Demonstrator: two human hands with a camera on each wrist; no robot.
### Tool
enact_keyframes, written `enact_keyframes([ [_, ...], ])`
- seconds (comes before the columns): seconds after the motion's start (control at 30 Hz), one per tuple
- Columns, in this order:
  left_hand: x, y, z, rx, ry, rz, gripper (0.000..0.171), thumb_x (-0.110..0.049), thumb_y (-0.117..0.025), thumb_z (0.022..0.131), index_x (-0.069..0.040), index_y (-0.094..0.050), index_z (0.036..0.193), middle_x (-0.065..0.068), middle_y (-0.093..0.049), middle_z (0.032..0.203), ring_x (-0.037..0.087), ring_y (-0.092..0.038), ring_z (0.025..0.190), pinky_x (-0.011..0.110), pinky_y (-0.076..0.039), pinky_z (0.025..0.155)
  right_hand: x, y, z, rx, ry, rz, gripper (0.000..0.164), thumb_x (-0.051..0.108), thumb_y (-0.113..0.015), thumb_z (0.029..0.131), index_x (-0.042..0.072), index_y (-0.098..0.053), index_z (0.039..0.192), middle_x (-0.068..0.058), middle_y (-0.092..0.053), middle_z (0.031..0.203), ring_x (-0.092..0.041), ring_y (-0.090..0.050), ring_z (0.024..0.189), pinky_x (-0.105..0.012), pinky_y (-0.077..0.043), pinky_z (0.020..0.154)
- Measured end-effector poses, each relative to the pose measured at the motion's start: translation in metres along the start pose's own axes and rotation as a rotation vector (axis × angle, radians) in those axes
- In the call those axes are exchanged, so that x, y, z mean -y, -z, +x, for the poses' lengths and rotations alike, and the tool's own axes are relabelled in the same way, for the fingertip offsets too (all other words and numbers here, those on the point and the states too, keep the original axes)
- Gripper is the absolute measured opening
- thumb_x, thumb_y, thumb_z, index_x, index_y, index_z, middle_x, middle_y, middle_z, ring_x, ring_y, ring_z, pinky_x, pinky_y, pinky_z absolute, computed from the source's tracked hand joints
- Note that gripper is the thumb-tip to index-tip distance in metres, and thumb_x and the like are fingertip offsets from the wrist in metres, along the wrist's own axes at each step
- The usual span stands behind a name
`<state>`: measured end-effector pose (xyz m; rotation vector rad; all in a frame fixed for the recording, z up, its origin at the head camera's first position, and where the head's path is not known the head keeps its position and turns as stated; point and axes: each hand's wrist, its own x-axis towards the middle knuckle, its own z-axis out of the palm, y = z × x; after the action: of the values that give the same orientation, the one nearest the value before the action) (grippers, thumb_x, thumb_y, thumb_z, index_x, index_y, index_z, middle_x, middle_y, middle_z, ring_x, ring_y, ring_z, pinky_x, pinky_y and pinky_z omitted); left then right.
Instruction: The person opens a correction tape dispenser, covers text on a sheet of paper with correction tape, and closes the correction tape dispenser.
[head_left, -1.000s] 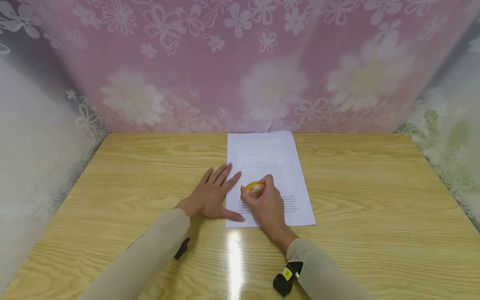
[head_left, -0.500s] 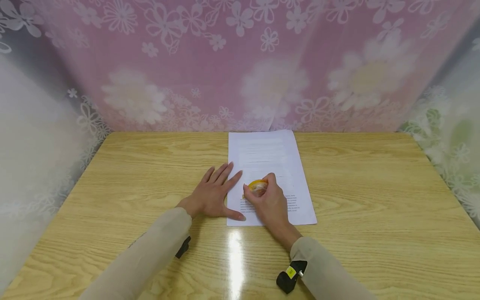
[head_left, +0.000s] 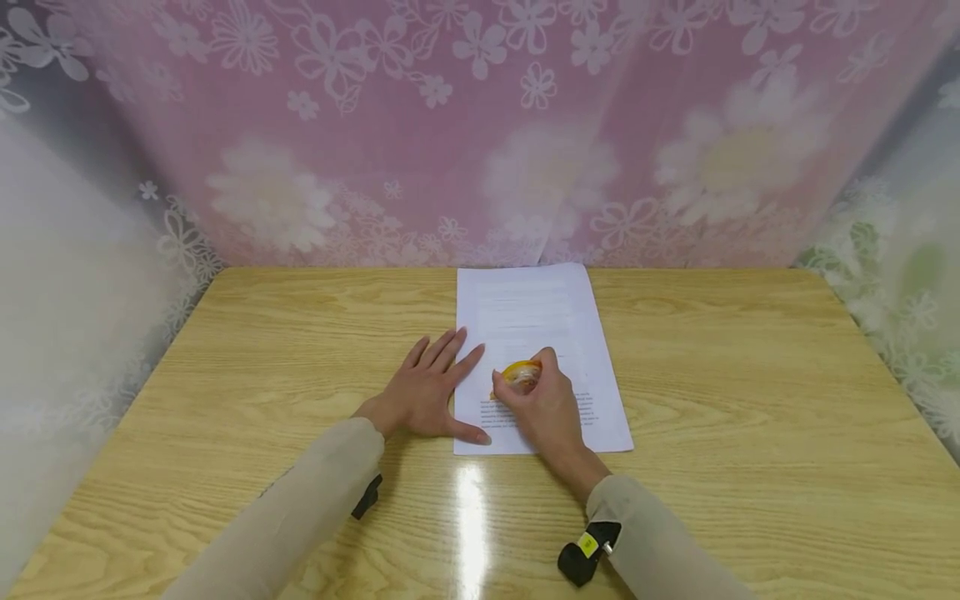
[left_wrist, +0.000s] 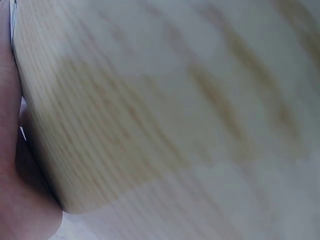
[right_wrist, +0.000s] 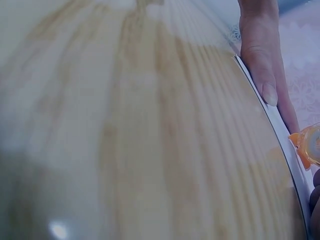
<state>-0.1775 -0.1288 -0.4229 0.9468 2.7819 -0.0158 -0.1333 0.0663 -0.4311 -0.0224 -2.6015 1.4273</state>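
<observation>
A printed sheet of paper (head_left: 517, 304) lies on the wooden table, with lines of small dark text near its lower edge and whitish bands across the part above. My left hand (head_left: 427, 392) rests spread at the paper's left side, thumb and forefinger on the sheet. Between thumb and fingers, my right hand (head_left: 547, 408) pinches a clear and orange correction tape (head_left: 522, 377), its tip down at the top printed line. In the right wrist view, the correction tape (right_wrist: 311, 144) shows at the right edge, close to the left thumb (right_wrist: 269, 92). The left wrist view catches only part of the left hand (left_wrist: 15, 175).
The wooden table (head_left: 750, 383) stretches to both sides of the paper. A pink flowered curtain (head_left: 420, 150) hangs along the far edge, touching the paper's top end or nearly so. Pale curtains stand at left and right. A black wrist camera (head_left: 588, 552) sits on the right sleeve.
My right hand has slid a short way to the right with the correction tape, along the top printed line. The left hand and the paper stay in place.
</observation>
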Motion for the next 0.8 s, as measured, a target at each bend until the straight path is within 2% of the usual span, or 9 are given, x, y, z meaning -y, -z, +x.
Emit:
enact_keyframes([
  [0.2,0.001,-0.001,-0.001,-0.019,-0.007,-0.023,0.121,-0.094,-0.039,0.063,-0.025,-0.003,0.155,0.008,0.007,0.159,0.022,0.008,0.144,0.049,0.002,0.113,-0.002,0.004,0.000,0.000,-0.010,-0.001,0.042,0.039,-0.071,0.083,0.011,-0.041,0.091,-0.004,-0.060,0.075,-0.018,-0.055,0.062,-0.031,-0.045,0.055],
  [0.47,0.002,-0.004,0.000,-0.019,0.003,-0.024,0.122,-0.096,-0.037,0.061,-0.027,-0.001,0.155,0.006,0.009,0.159,0.020,0.009,0.144,0.048,0.003,0.113,-0.006,0.012,0.000,-0.001,-0.016,-0.013,0.043,0.040,-0.071,0.083,0.011,-0.041,0.091,-0.005,-0.060,0.073,-0.018,-0.053,0.060,-0.031,-0.044,0.053],
  [0.8,-0.001,0.002,-0.001,0.003,0.005,-0.022,0.122,-0.095,-0.038,0.062,-0.026,-0.001,0.155,0.007,0.008,0.159,0.021,0.009,0.144,0.049,0.003,0.113,-0.012,0.020,0.001,-0.015,-0.019,-0.042,0.043,0.039,-0.072,0.083,0.009,-0.042,0.094,-0.005,-0.059,0.076,-0.019,-0.053,0.062,-0.030,-0.043,0.055],
])
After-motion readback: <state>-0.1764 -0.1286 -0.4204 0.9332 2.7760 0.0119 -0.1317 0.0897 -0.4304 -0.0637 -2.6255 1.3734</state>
